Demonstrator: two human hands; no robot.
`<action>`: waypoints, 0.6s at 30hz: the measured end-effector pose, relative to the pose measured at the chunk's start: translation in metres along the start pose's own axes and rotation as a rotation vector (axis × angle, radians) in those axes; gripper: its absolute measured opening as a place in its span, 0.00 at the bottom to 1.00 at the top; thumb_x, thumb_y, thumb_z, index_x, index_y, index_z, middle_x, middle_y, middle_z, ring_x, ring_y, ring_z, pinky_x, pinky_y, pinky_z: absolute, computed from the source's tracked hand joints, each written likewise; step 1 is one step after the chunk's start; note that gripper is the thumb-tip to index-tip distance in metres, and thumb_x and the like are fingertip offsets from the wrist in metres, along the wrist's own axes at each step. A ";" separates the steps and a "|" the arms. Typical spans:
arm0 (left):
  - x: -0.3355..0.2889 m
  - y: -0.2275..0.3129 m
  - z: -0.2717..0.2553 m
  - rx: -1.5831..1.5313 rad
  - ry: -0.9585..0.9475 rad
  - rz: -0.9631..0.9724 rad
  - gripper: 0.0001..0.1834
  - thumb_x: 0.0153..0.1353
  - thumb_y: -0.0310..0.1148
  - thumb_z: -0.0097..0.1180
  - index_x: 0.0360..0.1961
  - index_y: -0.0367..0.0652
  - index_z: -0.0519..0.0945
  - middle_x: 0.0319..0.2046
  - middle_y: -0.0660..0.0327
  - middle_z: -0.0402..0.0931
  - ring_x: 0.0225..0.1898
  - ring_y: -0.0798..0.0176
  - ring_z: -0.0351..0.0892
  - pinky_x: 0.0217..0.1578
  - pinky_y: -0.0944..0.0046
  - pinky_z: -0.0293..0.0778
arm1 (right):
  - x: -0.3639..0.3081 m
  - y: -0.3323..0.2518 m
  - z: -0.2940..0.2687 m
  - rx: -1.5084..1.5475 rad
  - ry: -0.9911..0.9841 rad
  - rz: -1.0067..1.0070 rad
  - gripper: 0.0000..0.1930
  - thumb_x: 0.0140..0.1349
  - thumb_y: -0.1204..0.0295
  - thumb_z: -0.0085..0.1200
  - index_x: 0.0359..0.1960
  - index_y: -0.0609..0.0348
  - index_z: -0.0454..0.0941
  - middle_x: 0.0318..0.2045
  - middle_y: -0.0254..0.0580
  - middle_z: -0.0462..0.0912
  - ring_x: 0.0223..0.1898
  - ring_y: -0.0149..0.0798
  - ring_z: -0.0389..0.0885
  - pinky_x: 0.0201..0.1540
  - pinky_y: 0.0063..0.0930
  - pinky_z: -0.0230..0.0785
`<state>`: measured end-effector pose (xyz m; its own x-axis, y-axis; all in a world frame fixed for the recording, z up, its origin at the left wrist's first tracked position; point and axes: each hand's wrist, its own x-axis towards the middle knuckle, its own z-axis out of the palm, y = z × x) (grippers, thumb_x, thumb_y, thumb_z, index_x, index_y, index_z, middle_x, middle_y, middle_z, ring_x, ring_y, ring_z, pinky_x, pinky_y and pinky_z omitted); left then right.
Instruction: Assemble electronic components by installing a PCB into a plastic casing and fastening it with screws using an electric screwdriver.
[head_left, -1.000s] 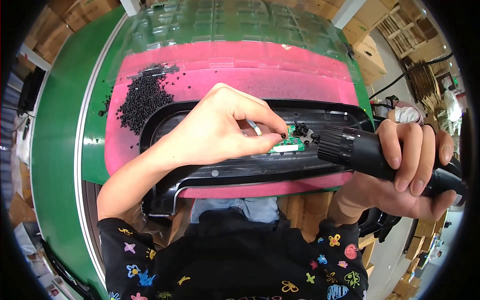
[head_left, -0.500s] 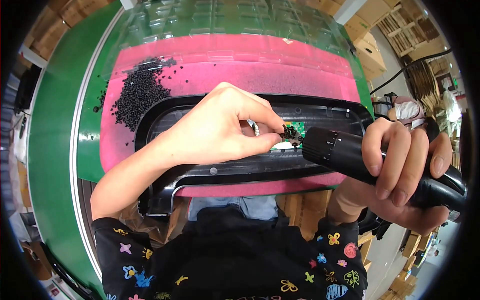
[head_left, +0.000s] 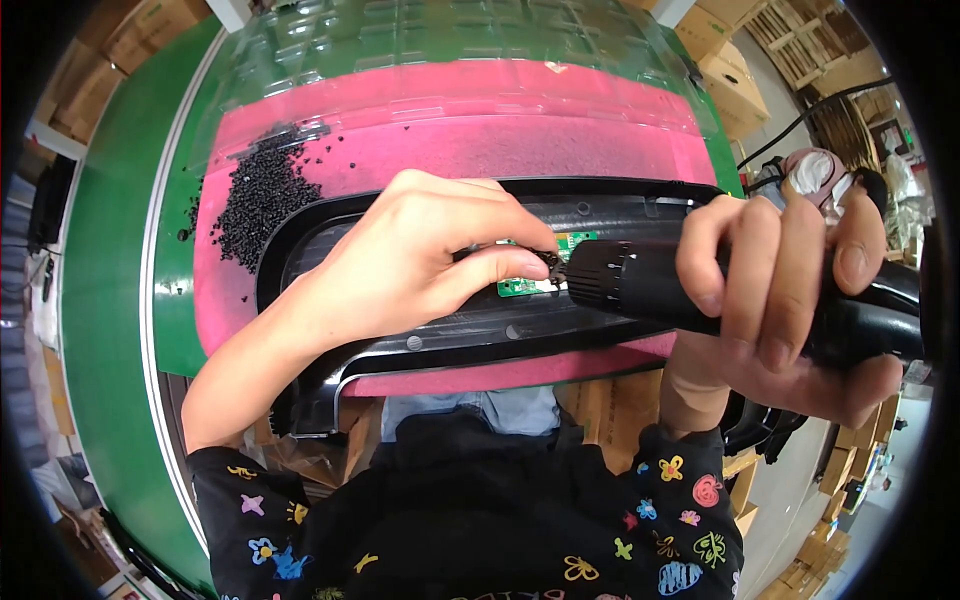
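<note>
Right hand (head_left: 775,290) clasping a black electric screwdriver (head_left: 655,280) sideways, apparently to align it with black screws (head_left: 556,268) pinched by the left hand (head_left: 425,245)

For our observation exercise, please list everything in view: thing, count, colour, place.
Circuit board: one, green, in the housing
Housing: one, black, on the mat
Power screwdriver: one, black, over the housing
Small pieces: too many to count, black, heaped mainly on the mat's left
Mat: one, pink, on the table
Table: one, green, under the mat
Moulded sheet: at least one, clear, far side
Boxes: several, brown, background
Jeans: one pair, blue, below the housing
Patterned top: one, black, lower centre
Left hand: one, bare, near the screwdriver's tip
Right hand: one, bare, gripping the screwdriver
Other background clutter: unclear
</note>
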<state>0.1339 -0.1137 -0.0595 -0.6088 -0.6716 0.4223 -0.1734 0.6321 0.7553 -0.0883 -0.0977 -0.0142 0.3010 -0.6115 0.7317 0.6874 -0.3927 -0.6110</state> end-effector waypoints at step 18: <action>-0.006 -0.013 0.011 0.228 -0.176 -0.028 0.06 0.54 0.26 0.63 0.32 0.36 0.82 0.32 0.55 0.83 0.34 0.53 0.82 0.34 0.58 0.79 | -0.007 0.017 -0.042 -0.403 0.289 0.213 0.20 0.64 0.52 0.44 0.40 0.60 0.69 0.15 0.31 0.66 0.15 0.28 0.61 0.26 0.28 0.59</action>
<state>0.1310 -0.1137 -0.0770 -0.7227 -0.6252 0.2946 -0.3495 0.6983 0.6246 -0.1063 -0.1290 -0.0419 0.1731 -0.8481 0.5008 0.3055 -0.4371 -0.8459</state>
